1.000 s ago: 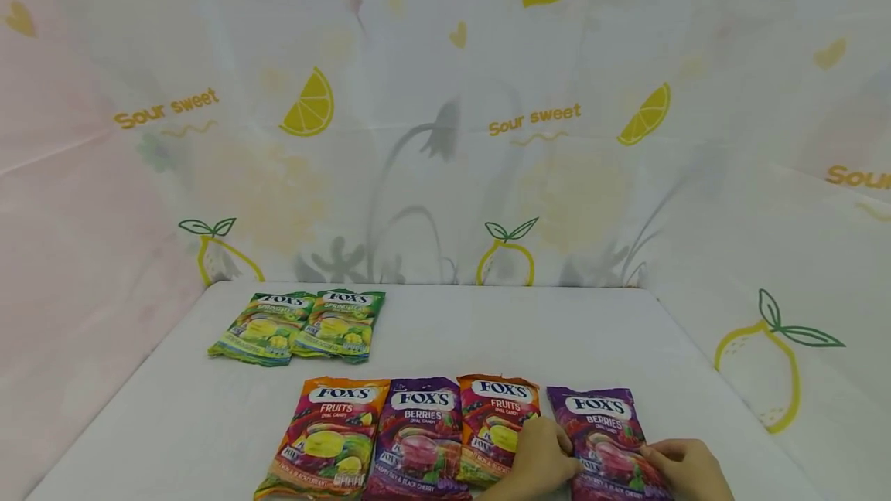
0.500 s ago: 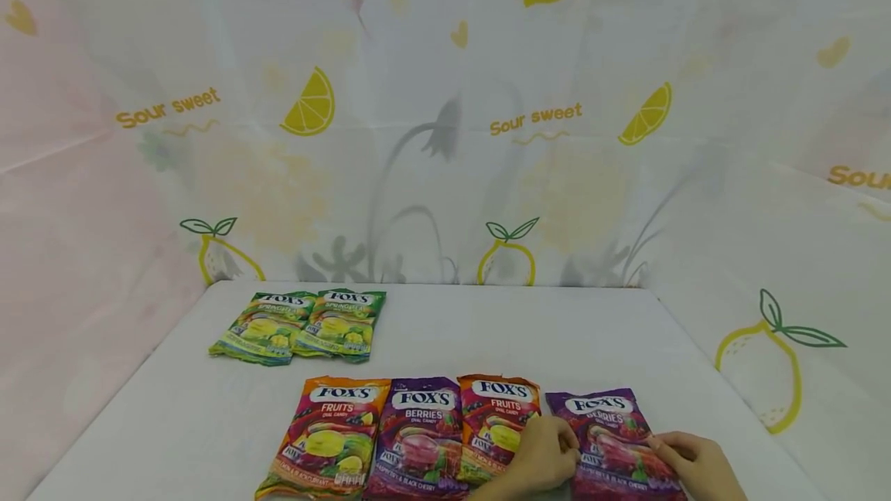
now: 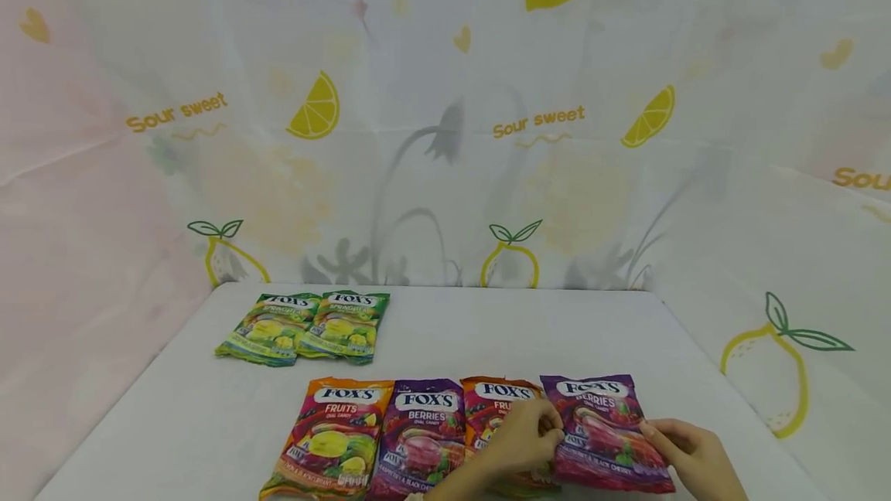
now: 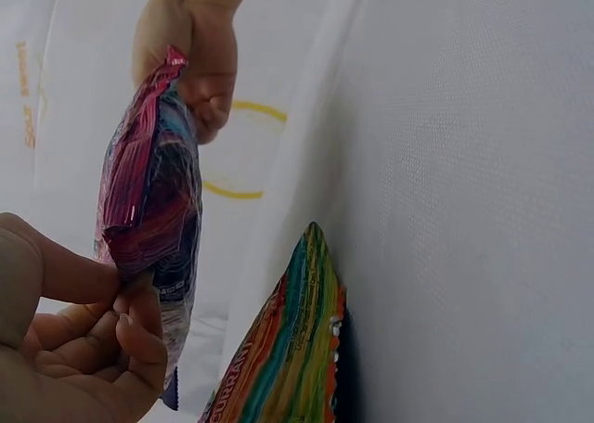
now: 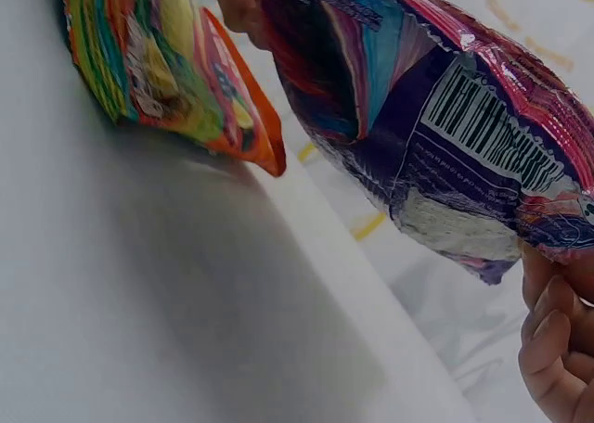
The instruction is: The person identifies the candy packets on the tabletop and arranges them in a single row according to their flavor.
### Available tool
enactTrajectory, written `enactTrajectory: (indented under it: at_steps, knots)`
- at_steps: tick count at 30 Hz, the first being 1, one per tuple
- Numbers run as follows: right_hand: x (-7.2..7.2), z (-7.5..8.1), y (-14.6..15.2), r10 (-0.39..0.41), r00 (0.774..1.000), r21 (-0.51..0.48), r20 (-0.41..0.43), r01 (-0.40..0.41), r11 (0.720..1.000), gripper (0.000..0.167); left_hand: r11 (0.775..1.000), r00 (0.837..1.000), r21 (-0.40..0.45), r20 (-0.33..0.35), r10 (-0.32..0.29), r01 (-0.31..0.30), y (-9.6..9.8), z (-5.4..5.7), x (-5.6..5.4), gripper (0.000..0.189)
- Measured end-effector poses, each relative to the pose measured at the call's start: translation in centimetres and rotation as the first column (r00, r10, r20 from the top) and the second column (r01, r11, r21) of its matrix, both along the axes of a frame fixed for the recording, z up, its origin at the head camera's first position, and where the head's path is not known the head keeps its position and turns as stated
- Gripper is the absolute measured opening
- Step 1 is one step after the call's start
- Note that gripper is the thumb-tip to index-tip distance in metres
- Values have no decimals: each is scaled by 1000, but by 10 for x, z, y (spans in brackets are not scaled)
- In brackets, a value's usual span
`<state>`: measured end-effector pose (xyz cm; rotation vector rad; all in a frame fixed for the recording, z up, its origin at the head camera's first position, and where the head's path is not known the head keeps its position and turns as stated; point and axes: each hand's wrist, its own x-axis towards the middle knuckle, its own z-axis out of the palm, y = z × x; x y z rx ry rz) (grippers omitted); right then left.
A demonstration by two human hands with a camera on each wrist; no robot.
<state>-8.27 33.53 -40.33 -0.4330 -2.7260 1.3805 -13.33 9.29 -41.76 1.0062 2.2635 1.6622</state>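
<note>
L hand pinching near lower L edge of a purple Berries bag, thumb vs fingers; R hand has R edge pinched the same way. So both grips are on the one bag, nothing else held. Bag's up off the table, face up; R wrist view shows its underside w/ barcode, gap below. Position: R end of front row, just beside the R orange Fruits bag, which is flat on table, partly hidden behind L hand/forearm.

Going L along same row: other purple bag, then L orange bag, both lying flat, edges touching or overlapping, can't tell which.

Progress, my read: looks like bags being laid out in rows, orange/purple alternating. 3 of 4 front ones down; held one prob. the last of that row, not yet set down. No other loose bags in view, so approx. nearly done.

Farther back, L side: two green bags, L one and R one, side by side, both untouched. Behind all: lemon-print backdrop.
</note>
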Motion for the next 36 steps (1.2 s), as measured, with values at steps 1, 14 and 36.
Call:
enactTrajectory:
  at_steps: [1,14,36]
  knots:
    - [0,1,-2,-2,1000,-5,-4,2,1000,39,1000,1000,4,-2,8,-8,-2,1,0,8]
    - [-7,4,-33,14,991,-27,-135,-18,999,31,995,997,58,-10,82,-81,-27,2,-1,7]
    - [-21,3,-69,74,938,-106,-340,-116,988,17,989,990,89,-68,126,-120,-63,4,-9,6]
